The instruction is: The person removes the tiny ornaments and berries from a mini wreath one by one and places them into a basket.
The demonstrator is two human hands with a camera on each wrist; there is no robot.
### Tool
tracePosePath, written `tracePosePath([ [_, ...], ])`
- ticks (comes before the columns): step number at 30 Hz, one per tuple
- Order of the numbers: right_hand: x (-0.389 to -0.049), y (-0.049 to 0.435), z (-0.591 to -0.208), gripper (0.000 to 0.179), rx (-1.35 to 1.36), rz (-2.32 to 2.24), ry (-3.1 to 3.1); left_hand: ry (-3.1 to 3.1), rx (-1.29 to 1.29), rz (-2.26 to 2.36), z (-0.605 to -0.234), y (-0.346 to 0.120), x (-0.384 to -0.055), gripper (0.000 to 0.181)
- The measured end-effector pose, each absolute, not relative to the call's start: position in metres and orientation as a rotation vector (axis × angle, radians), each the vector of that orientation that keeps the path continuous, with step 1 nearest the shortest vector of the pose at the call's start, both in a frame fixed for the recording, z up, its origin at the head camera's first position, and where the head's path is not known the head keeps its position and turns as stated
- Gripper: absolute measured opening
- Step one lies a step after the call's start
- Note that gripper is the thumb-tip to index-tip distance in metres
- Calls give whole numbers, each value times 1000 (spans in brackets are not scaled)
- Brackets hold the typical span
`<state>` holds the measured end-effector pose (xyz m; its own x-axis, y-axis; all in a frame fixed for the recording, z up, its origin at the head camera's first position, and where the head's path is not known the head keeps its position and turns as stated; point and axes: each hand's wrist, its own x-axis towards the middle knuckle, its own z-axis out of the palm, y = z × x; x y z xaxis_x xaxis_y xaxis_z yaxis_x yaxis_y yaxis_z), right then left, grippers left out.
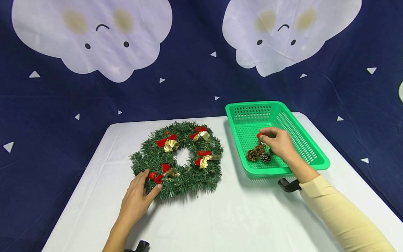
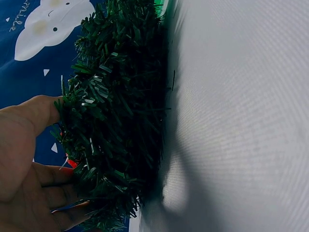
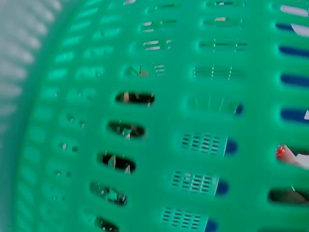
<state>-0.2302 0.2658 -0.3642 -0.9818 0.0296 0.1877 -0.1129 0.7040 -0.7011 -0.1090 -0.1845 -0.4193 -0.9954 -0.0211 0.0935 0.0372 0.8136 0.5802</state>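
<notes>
A green artificial wreath with red and gold bows lies on the white table. At its near left edge my left hand touches the greenery, thumb and fingers spread on either side of a red bow and a red berry. The left wrist view shows those fingers against the wreath's side. Over the green basket, my right hand pinches a small red berry between thumb and fingertips. Several pine cones lie beneath it, partly hidden by the hand.
The basket's slotted wall fills the right wrist view. White cloth covers the table, and a dark blue backdrop with clouds hangs behind it. Black wrist-camera mounts show below the hands.
</notes>
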Motion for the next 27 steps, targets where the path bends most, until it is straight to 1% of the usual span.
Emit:
tracePosePath([
  [16,-235,281,-367,29,10,1008,-2819,-2900,-9,-937,-419,-185,-109,79],
  [27,-240,293,-370,32,-14,971,-2883,-2895,-18,-930,-419,-185,-109,78],
])
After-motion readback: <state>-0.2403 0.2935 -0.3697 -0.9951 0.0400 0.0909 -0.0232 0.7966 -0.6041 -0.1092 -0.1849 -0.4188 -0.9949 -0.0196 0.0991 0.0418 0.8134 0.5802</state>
